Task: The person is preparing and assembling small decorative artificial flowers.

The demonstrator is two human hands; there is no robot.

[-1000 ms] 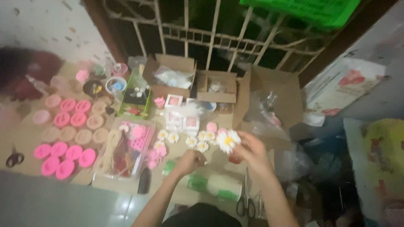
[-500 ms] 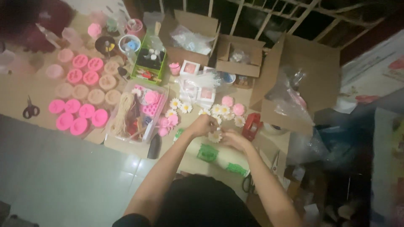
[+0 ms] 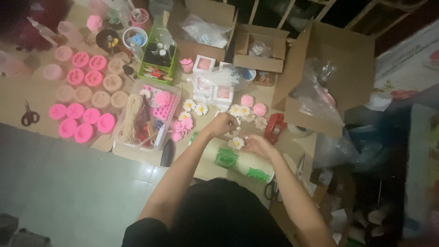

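Pinching a daisy flower (image 3: pixel 236 143), the right hand (image 3: pixel 259 145) closes around it. Whether the left hand (image 3: pixel 222 125), just beside it, grips anything cannot be told. A green-printed roll (image 3: pixel 238 161) lies below.

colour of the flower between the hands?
White petals, yellow centre: a daisy by the right hand. Head view.

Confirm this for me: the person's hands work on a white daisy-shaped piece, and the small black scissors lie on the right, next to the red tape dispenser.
Not quite. In the head view the small black scissors lie at the far left, beside the round pink moulds, not by the red tape dispenser. The left hand and right hand do work on the white daisy-shaped piece.
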